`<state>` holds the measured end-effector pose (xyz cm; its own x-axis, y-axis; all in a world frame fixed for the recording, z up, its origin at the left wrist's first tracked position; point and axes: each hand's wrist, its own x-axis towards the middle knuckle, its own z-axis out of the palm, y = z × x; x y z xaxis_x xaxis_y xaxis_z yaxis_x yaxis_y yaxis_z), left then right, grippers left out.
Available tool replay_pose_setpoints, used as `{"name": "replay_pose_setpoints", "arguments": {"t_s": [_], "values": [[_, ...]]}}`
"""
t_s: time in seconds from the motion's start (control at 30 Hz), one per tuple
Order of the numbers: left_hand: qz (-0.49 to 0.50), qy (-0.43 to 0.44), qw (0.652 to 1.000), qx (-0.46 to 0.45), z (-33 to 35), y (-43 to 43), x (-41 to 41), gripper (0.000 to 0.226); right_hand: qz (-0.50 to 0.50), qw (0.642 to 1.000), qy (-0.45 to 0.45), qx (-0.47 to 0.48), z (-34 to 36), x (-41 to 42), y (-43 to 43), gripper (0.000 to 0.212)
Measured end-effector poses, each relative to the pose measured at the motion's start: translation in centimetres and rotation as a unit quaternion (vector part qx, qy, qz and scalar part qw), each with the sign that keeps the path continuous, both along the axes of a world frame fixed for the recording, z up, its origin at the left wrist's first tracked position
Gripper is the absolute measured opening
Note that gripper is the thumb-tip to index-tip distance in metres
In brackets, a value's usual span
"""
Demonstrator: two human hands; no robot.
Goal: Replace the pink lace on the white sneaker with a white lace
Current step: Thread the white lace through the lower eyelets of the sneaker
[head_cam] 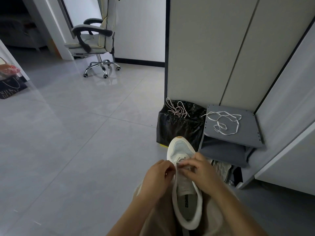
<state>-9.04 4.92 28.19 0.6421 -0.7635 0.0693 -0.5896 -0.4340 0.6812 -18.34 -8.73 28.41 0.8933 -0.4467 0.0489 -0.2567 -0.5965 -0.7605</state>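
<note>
White sneaker [187, 212], pale mesh toe pointing far, lies on the lap [154, 218]; left hand [159, 175] grips its left eyelet edge, right hand [203, 172] pinches at the tongue [185, 184]. Fingers [186, 165] hide the eyelets beneath.

Glossy grey tiled floor [68, 133], pale swivel chair [95, 40] by a white wall [139, 28], tall cabinet doors [213, 48]

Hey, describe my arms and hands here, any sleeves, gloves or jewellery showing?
Both forearms are bare, no sleeves in view. The left hand and right hand wear no gloves; no watch or bracelet shows at either wrist.
</note>
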Motion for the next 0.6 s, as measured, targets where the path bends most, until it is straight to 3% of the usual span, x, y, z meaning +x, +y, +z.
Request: {"name": "replay_pose_setpoints", "arguments": {"t_s": [0.1,0.17,0.3,0.4,0.47,0.6], "values": [[0.033,0.066,0.997,0.023,0.3,-0.3,0.4,0.008,0.035,0.995,0.057,-0.075,1.4,1.2,0.1,0.017],[0.066,0.157,0.984,0.046,0.7,-0.6,0.4,0.01,0.052,0.987,0.093,-0.119,2.4,1.6,0.4,0.02],[0.138,0.387,0.908,0.083,2.1,-1.3,0.6,0.02,0.048,0.963,0.174,-0.201,3.4,2.2,0.9,0.03],[0.155,0.428,0.882,0.12,2.6,-1.7,0.8,0.02,-0.005,0.949,0.178,-0.26,3.1,2.6,1.4,0.028],[0.145,0.432,0.882,0.12,2.6,-1.4,0.9,0.022,-0.049,0.961,0.147,-0.229,2.5,2.4,1.2,0.024],[0.139,0.398,0.903,0.085,1.8,-0.7,0.7,0.025,-0.158,0.987,0.029,0.019,1.7,1.0,-0.2,0.011]]}}
